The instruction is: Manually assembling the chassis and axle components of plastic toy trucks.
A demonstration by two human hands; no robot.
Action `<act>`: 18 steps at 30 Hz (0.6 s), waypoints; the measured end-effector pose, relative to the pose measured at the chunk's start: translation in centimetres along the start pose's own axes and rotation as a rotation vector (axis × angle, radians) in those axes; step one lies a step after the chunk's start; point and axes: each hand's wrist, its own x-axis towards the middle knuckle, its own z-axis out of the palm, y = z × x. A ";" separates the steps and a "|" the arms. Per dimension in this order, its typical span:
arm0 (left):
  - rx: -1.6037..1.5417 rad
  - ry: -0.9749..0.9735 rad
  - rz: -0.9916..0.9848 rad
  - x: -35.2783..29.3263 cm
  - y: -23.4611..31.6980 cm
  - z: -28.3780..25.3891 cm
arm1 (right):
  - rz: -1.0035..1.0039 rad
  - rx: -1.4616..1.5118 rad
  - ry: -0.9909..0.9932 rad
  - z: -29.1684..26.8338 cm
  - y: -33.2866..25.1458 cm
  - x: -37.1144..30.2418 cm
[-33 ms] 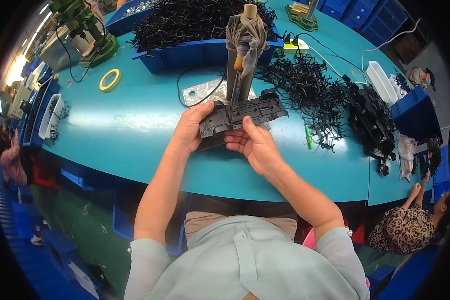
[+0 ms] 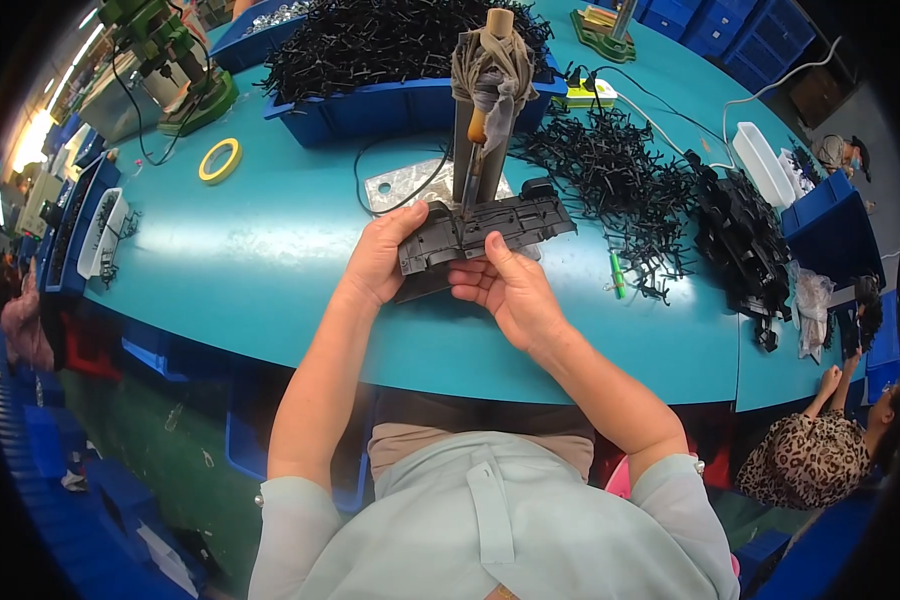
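Both hands hold a black plastic toy car chassis [image 2: 510, 222] with its detailed side up. My left hand [image 2: 378, 255] grips its left end, thumb on top. My right hand [image 2: 510, 290] pinches the near edge around the middle, thumb above and fingers curled below. A soldering iron [image 2: 477, 130] with an orange-brown handle points down, fixed to an upright post [image 2: 462, 160] with grey cloth [image 2: 490, 70] wrapped near its top. Its tip meets or nearly meets the chassis; contact is too small to tell. A dark block [image 2: 422, 287] shows partly beneath the chassis.
Behind stands a blue bin [image 2: 370, 115] heaped with thin black plastic parts. More black parts [image 2: 620, 180] lie loose to the right, near a green pen-like stick [image 2: 618, 275] and stacked black chassis [image 2: 740, 230]. Yellow tape [image 2: 220, 160] and a green press [image 2: 185, 90] are left. A co-worker [image 2: 810, 455] sits right.
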 end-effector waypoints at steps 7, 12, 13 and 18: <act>-0.014 0.035 -0.058 0.1 0.4 0.4 | -0.016 0.025 -0.005 0.0 0.0 0.3; -0.040 0.026 -0.061 -0.1 0.9 0.7 | -0.043 0.021 -0.015 0.3 -0.2 0.3; -0.053 0.026 -0.058 -0.1 0.8 0.6 | -0.045 0.018 -0.016 0.4 -0.2 0.4; -0.037 0.051 -0.060 -0.1 0.8 0.7 | -0.047 0.017 -0.014 0.1 -0.1 0.6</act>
